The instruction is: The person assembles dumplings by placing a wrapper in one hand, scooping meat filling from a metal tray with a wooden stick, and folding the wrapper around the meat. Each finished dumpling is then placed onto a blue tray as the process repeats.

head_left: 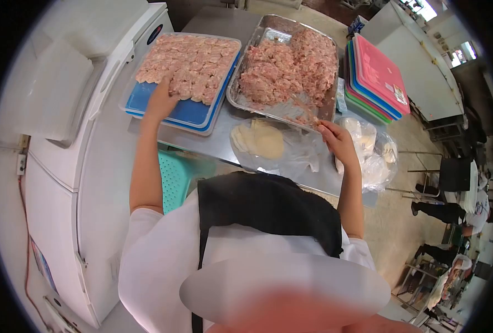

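Observation:
Rows of pale, meat-filled dumplings (196, 58) cover most of a blue-lined tray (188, 112) at the left. At their near left edge, my left hand (162, 101) has its fingers and thumb around one dumpling. My right hand (338, 141) is closed on the handle of a thin utensil (306, 108), which reaches over the near rim of a metal pan. Ground meat (288, 66) is heaped in that metal pan (237, 83). Round, pale dough wrappers (260, 139) lie on plastic in front of the pan.
Plastic bags (375, 161) with pale contents are at the table's right. Behind them is a stack of coloured lids or trays (379, 75). A green perforated basket (171, 180) sits below the table edge. White freezers (63, 161) flank the left. People (476, 213) are at the far right.

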`<state>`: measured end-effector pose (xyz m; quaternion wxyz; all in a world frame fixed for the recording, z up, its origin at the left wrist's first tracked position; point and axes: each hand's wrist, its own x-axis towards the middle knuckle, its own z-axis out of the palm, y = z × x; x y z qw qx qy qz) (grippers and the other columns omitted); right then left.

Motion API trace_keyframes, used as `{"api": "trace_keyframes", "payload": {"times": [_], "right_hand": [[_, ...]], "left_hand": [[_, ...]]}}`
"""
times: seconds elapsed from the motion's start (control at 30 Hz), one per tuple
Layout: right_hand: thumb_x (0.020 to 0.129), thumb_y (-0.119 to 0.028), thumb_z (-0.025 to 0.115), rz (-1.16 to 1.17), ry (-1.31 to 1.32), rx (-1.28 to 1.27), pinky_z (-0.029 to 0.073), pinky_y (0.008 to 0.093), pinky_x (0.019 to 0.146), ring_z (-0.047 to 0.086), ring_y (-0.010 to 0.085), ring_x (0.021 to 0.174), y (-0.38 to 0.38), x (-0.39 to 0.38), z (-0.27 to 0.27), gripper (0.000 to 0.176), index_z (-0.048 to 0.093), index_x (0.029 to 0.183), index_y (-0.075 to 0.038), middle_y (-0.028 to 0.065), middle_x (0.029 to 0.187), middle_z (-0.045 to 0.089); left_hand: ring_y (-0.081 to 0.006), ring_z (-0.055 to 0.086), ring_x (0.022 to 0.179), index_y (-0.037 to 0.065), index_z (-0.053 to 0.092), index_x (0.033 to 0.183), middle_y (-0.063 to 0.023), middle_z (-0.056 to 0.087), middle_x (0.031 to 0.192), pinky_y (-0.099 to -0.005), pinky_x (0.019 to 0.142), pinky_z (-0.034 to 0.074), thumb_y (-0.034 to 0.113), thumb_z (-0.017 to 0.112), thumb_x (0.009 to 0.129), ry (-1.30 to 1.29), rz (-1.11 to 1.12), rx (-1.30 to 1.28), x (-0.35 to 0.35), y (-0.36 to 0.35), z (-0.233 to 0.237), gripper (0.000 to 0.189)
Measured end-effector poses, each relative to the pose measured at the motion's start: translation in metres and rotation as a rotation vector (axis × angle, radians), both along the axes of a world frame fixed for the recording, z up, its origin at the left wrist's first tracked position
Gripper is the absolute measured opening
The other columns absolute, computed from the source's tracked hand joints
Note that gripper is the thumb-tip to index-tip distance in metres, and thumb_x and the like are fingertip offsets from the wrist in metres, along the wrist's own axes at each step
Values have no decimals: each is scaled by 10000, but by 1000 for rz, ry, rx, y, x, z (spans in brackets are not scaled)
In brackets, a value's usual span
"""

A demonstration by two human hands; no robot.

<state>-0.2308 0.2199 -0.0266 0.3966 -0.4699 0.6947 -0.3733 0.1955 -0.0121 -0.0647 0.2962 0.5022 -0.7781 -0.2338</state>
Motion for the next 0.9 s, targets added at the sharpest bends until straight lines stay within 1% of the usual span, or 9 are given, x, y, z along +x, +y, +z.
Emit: {"api": "trace_keyframes", "payload": {"times": [0.17,0.33,0.4,0.47,0.57,0.63,0.7,0.8,0.9], "right_hand": [[908,-262,611,310,303,-207,471,357,662,617,218,715,-23,-46,-18,289,674,1070,-32,117,779,653],[837,-223,596,553,1115,-39,521,441,692,656,365,813,-64,-109,8,204,678,802,-39,185,813,674],[779,-207,627,502,1289,-52,535,454,651,673,347,744,-90,-121,25,175,693,781,-45,169,730,666],[729,-216,674,380,1388,-328,539,452,616,682,323,703,-117,-142,1,172,699,767,-50,162,691,664],[740,-195,665,458,1331,-198,539,430,600,688,299,710,-113,-114,-21,135,703,757,-67,145,715,676],[768,-167,628,585,1267,-357,532,409,576,687,295,714,-84,-89,-34,125,703,739,-72,137,737,682],[769,-158,613,760,1161,-303,527,412,588,686,289,725,-46,-61,-13,128,698,717,-77,132,745,682],[756,-163,617,746,1156,-254,526,418,595,685,291,732,-40,-61,2,118,692,705,-88,129,730,676],[768,-136,567,613,1211,-312,531,435,572,681,313,697,-91,-103,5,161,689,702,-53,162,720,667]], "left_hand": [[-364,577,1111,112,363,1427,-212,562,1261,-405,922,467,44,577,796,-125,160,8,0,0,-12,669],[-363,539,1168,91,382,1414,-237,546,1272,-417,970,435,99,578,820,-303,135,-137,-1,4,-17,626],[-362,498,1222,86,399,1405,-244,525,1298,-418,1011,403,110,594,825,-495,186,-235,-8,21,-1,613],[-364,488,1227,72,468,1345,-200,518,1322,-416,1029,382,85,606,832,-386,160,-290,-45,49,35,532],[-354,498,1207,61,543,1267,-166,524,1319,-404,1023,384,88,619,844,-243,14,-256,-101,88,39,430],[-351,487,1214,63,570,1239,-167,528,1306,-398,1022,384,121,605,865,-158,-164,-177,-143,112,41,380],[-347,490,1192,60,595,1197,-175,543,1253,-403,1010,390,129,590,869,-108,-276,-56,-177,137,31,336],[-344,525,1095,44,640,1094,-171,566,1142,-425,962,414,120,639,802,-169,-360,102,-198,155,-19,302],[-345,527,1055,46,648,1061,-167,572,1075,-419,942,425,135,675,757,-207,-443,186,-214,168,-34,318]]}}
